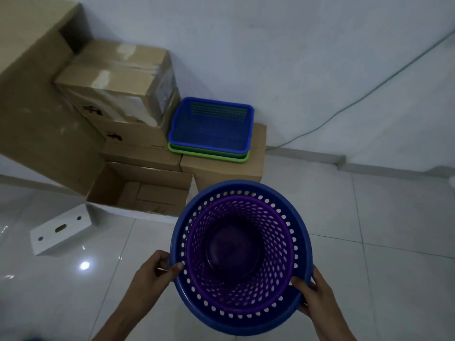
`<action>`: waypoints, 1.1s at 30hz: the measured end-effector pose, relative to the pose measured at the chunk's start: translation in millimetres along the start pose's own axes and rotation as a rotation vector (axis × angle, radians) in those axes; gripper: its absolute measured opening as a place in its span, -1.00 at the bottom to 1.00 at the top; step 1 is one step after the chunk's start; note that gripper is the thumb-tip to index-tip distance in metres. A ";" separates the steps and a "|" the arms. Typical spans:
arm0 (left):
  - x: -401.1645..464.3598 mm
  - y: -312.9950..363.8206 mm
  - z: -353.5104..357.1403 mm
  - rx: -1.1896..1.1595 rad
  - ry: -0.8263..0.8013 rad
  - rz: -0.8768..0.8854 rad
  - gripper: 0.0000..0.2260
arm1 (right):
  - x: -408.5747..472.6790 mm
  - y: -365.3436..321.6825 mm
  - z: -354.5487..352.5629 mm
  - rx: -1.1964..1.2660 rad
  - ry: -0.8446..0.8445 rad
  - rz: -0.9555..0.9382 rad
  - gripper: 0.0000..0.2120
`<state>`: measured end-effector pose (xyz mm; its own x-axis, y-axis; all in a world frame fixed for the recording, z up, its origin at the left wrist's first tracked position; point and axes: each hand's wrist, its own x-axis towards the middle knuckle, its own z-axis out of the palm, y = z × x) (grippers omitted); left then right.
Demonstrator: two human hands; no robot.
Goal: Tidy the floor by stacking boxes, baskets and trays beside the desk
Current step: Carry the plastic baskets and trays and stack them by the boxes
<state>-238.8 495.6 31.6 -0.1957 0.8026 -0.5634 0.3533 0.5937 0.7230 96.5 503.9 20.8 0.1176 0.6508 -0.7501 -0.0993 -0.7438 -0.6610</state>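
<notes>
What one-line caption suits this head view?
Both hands, left and right, carry nested blue and purple baskets toward stacked trays.

No legible text. Stacked cardboard boxes [138,141] carry dark printed marks on their fronts, too blurred to read. Small print at one box's lower edge likewise unreadable. Nothing else lettered.

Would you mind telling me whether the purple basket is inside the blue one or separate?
Inside: the purple basket is nested within the blue basket, whose rim rings it.
</notes>
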 end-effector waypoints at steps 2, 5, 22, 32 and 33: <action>9.8 17.9 14.8 -0.004 -0.026 -0.005 -0.86 | 5.1 -7.0 -16.7 0.036 0.010 0.008 -0.56; 22.9 44.8 35.5 -0.024 -0.061 -0.009 -0.86 | 13.1 -20.8 -38.2 0.087 0.018 0.013 -0.55; 147.9 132.2 121.5 -0.194 -0.327 -0.042 -0.82 | 83.0 -72.6 -92.6 0.178 0.260 0.067 0.00; 187.3 160.9 141.7 -0.197 -0.425 -0.009 -0.77 | 111.1 -100.4 -98.8 0.253 0.370 0.093 -0.54; 189.4 163.1 143.0 -0.200 -0.424 -0.007 -0.76 | 115.6 -101.8 -99.5 0.244 0.382 0.103 -0.53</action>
<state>-87.4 736.3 -14.3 0.2087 0.7287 -0.6522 0.1615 0.6321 0.7579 218.5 639.7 3.8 0.4460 0.4383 -0.7804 -0.3541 -0.7144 -0.6036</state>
